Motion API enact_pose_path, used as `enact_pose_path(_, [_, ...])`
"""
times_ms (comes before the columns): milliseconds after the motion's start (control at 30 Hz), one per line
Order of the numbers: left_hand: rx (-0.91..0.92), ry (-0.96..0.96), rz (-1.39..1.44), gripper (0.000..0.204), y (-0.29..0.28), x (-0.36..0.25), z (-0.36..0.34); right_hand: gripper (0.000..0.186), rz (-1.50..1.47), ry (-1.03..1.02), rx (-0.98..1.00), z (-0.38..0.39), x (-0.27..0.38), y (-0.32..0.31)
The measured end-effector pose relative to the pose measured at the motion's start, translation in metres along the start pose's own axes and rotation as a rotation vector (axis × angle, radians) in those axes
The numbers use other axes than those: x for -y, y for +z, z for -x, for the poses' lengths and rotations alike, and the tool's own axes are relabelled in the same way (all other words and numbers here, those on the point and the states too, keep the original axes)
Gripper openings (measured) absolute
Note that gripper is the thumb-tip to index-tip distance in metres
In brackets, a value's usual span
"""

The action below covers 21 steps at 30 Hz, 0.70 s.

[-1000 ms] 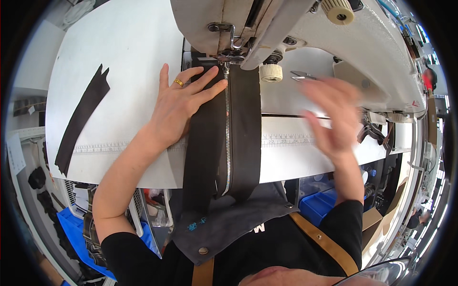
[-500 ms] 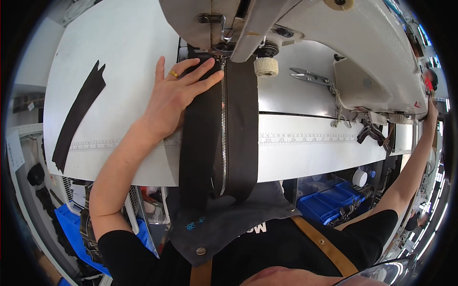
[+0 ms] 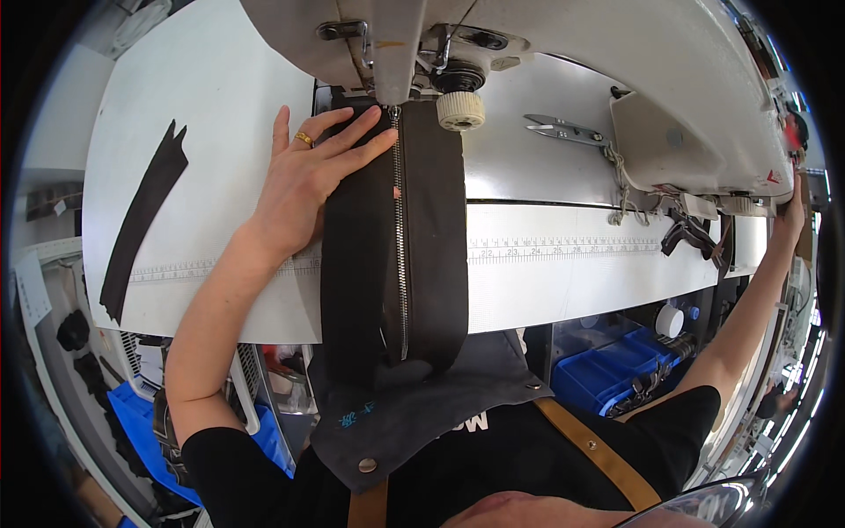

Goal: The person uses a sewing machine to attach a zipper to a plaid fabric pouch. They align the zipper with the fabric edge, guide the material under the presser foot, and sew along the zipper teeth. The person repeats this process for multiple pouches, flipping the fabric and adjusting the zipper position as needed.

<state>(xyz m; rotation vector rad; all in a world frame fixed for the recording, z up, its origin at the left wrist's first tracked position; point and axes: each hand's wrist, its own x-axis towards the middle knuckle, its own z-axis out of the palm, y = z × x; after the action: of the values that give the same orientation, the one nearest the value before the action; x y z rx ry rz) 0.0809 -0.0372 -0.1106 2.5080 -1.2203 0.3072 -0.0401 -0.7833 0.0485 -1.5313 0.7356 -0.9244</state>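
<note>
Head view, landmark the sewing machine. Dark fabric panel lies lengthwise in front of the machine's head, its far end under the head, its near end hanging over the worktop edge toward the grey apron. Metal zipper runs down the panel, top end just below the machine's head; needle hidden.

Left hand: left and in front of the machine's head, back of hand up, fingers spread and laid on the panel's left part, index tip right beside the zipper. Nothing pinched; thumb out of sight. Gold ring on one finger.

Right hand: arm stretched wide to the machine's far right end, hand up against it. Fingers too small and partly hidden; cannot tell how far they are closed, or on what.

Around the machine: snips under its arm, tied to a pale cord; dark bundle in front of its right end; loose dark strip well apart to its left; printed ruler scale crossing the white worktop in front of it. Blue bin below worktop level, on the machine's near side.
</note>
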Motion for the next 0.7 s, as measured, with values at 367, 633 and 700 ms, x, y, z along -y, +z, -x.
enact_pose_path(367, [0.078, -0.055, 0.054, 0.059, -0.003, 0.000, 0.001, 0.025, 0.045, -0.896, -0.098, 0.122, 0.021, 0.066])
enact_pose_path(633, [0.079, -0.050, 0.061, 0.057, -0.001, 0.000, -0.002, 0.029, 0.379, -0.866, 1.144, 0.385, -0.064, 0.330])
enact_pose_path(700, [0.081, -0.045, 0.062, 0.056, -0.001, 0.000, -0.002, 0.028, 0.371, -0.997, 1.150, 0.390, -0.065, 0.348])
